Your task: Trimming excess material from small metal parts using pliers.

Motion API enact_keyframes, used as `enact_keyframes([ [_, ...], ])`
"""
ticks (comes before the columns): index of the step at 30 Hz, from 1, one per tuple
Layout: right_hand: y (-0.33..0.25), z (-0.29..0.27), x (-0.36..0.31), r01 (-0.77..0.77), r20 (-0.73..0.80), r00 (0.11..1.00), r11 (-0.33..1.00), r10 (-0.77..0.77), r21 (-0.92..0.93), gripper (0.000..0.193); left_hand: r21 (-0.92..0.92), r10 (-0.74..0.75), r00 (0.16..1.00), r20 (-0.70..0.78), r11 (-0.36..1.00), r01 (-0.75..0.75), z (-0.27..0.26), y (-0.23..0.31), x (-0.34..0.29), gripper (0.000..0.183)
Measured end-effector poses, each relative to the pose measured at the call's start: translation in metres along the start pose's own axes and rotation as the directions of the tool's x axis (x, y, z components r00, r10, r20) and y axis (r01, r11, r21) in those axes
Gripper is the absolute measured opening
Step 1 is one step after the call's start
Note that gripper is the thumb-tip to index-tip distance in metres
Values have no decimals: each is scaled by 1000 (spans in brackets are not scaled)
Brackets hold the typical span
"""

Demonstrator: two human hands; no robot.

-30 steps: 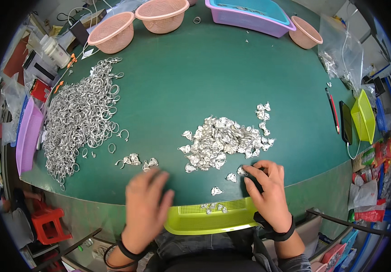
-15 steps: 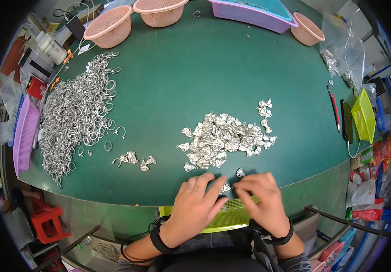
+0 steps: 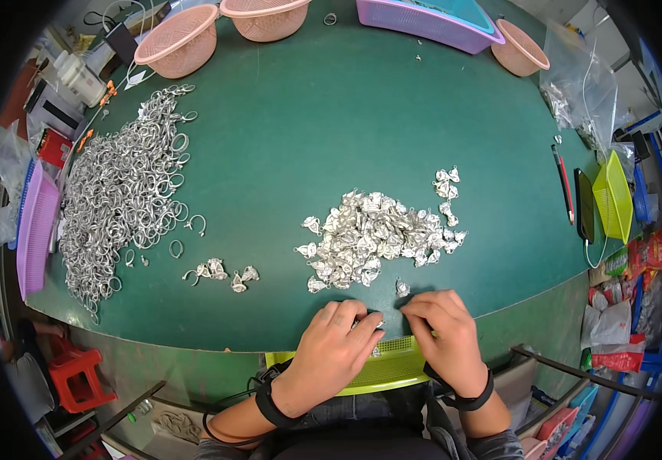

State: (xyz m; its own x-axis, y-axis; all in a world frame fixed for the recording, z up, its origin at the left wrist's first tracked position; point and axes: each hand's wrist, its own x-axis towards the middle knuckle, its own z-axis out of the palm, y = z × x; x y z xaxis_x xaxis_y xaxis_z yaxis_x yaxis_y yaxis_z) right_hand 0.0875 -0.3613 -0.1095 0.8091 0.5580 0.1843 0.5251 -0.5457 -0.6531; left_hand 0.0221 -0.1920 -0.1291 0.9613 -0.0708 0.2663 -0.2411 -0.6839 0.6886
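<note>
My left hand point(image 3: 336, 346) and my right hand point(image 3: 442, 333) are close together at the near edge of the green table point(image 3: 323, 130), fingertips pinched around a small silver metal piece point(image 3: 378, 323) between them. Just beyond them lies a heap of small silver folded metal pieces point(image 3: 373, 238). A lime green basket point(image 3: 381, 372) sits below my hands, at the table's edge. A few silver pieces with rings point(image 3: 223, 273) lie to the left of my hands.
A large pile of silver metal rings point(image 3: 120, 195) covers the left side. Pink bowls point(image 3: 177, 40) and a purple tray point(image 3: 431, 19) stand along the far edge. A yellow-green basket point(image 3: 613, 195), a phone and a pen lie at the right.
My left hand has moved right from the table edge to meet my right hand. Both hands now pinch a small piece together above the lime basket.
</note>
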Motion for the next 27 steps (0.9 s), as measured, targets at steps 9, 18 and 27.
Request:
enact_keyframes([
  [9, 1, -5, 9, -99, -78, 992, 995, 99, -5, 27, 4, -26, 1000, -13, 1000, 26, 1, 0, 1, 32],
  [18, 1, 11, 5, -120, -43, 992, 991, 123, 58, 24, 7, -18, 1000, 11, 1000, 18, 1, -1, 0, 30],
  [27, -3, -11, 1, -169, -61, 984, 985, 170, 20, 19, 62, -24, 1000, -4, 998, 24, -1, 0, 2, 34],
])
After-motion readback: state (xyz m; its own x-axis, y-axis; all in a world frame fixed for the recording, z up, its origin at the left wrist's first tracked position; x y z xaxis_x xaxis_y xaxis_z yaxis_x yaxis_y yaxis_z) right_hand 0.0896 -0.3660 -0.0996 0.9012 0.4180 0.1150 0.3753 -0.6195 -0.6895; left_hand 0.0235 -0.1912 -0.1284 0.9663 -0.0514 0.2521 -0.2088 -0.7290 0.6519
